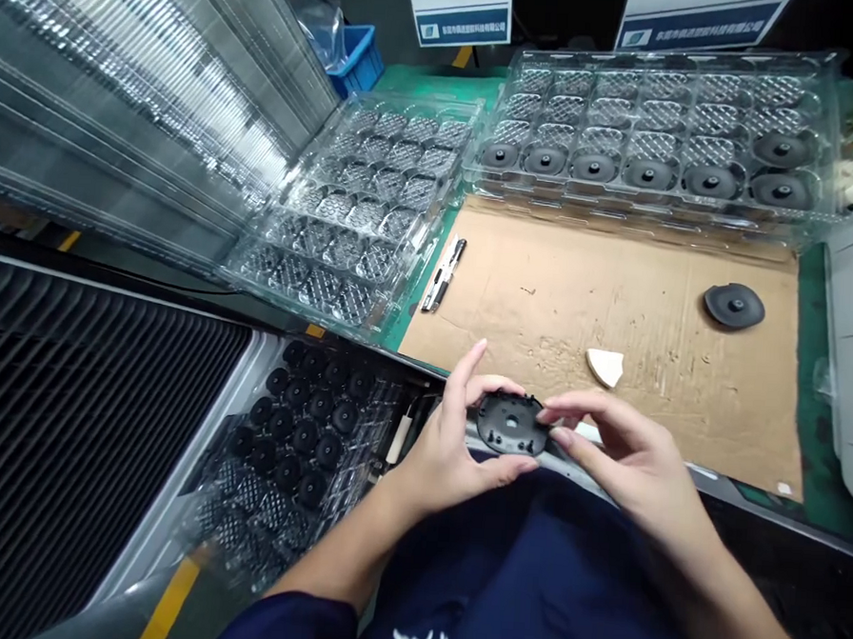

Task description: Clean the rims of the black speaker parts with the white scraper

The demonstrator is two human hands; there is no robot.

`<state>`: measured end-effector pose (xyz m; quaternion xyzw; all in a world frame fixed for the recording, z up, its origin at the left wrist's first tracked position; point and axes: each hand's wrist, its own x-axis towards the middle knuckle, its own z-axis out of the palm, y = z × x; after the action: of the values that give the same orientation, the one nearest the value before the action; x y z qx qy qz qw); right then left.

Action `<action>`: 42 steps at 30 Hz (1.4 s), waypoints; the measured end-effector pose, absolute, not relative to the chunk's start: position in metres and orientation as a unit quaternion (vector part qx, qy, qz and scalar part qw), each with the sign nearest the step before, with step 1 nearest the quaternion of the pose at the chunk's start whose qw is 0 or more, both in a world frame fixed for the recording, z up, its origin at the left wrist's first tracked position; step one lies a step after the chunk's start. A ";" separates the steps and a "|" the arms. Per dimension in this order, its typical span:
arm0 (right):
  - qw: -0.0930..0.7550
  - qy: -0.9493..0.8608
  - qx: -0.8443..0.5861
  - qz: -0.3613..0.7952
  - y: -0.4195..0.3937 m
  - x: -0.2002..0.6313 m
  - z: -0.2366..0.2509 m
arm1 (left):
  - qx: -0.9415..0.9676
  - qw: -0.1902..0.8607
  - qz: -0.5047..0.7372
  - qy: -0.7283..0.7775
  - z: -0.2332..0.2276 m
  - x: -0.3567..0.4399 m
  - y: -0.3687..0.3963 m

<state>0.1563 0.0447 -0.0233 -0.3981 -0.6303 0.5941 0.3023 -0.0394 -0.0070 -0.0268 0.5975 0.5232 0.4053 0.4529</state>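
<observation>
Close to my body, a black oval plastic cover (496, 424) faces up with its pegged side and a hole in the middle. My left hand (455, 440) grips its left side between thumb and fingers, with the index finger raised. At the cover's right edge, the thumb and fingertips of my right hand (624, 444) pinch together; whether something small is between them I cannot make out. A second black cover (734, 305) lies on the cardboard sheet (531, 239) to the right. A white wedge-shaped piece (605, 367) rests just beyond my hands.
A clear tray (652, 112) at the back right holds several black covers. Another clear tray (353, 211) stands left of it, beside tall stacked clear trays (125, 75). A utility knife (444, 275) lies on the cardboard. Lower left, a tray of black covers (306, 437) sits below table height.
</observation>
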 end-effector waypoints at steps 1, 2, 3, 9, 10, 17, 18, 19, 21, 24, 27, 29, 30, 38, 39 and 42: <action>0.281 -0.614 -0.391 0.625 0.045 0.155 -0.021 | 0.585 0.476 0.402 0.519 -0.025 -0.039 -0.007; 0.258 -0.598 -0.380 0.657 0.046 0.155 -0.019 | 0.572 0.499 0.400 0.514 -0.024 -0.038 -0.006; 0.240 -0.578 -0.367 0.688 0.048 0.154 -0.017 | 0.557 0.524 0.397 0.507 -0.023 -0.037 -0.006; 0.188 -0.443 -0.290 0.827 0.058 0.160 -0.012 | 0.485 0.658 0.361 0.449 -0.018 -0.031 -0.003; 0.181 -0.430 -0.281 0.839 0.059 0.161 -0.011 | 0.481 0.672 0.353 0.439 -0.017 -0.030 -0.002; 0.159 -0.414 -0.271 0.854 0.057 0.164 -0.009 | 0.467 0.716 0.296 0.427 -0.011 -0.030 0.001; 0.157 -0.412 -0.271 0.856 0.055 0.164 -0.010 | 0.468 0.715 0.294 0.428 -0.011 -0.030 0.000; 0.156 -0.408 -0.272 0.857 0.053 0.165 -0.010 | 0.471 0.712 0.294 0.430 -0.012 -0.030 0.000; 0.170 -0.399 -0.283 0.856 0.048 0.166 -0.012 | 0.479 0.702 0.302 0.432 -0.013 -0.030 -0.002; 0.217 -0.383 -0.318 0.840 0.039 0.168 -0.014 | 0.494 0.674 0.342 0.431 -0.016 -0.028 -0.003; 0.251 -0.385 -0.353 0.815 0.031 0.170 -0.014 | 0.514 0.638 0.385 0.425 -0.018 -0.025 -0.002; 0.272 -0.404 -0.380 0.786 0.027 0.172 -0.013 | 0.536 0.614 0.398 0.421 -0.020 -0.024 -0.001; 0.285 -0.417 -0.391 0.769 0.025 0.174 -0.012 | 0.548 0.603 0.401 0.419 -0.021 -0.024 0.000; 0.350 -0.590 -0.491 0.537 0.003 0.194 -0.024 | 0.595 0.534 0.422 0.428 -0.024 -0.022 0.005; 0.355 -0.611 -0.495 0.505 0.000 0.196 -0.027 | 0.598 0.530 0.421 0.428 -0.025 -0.021 0.005; 0.365 -0.631 -0.491 0.478 -0.007 0.200 -0.034 | 0.611 0.520 0.416 0.427 -0.025 -0.016 0.006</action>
<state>0.2004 -0.0069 -0.0344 -0.4912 -0.6306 0.4776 0.3646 -0.0160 0.0063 -0.0254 0.6112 0.4274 0.4158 0.5204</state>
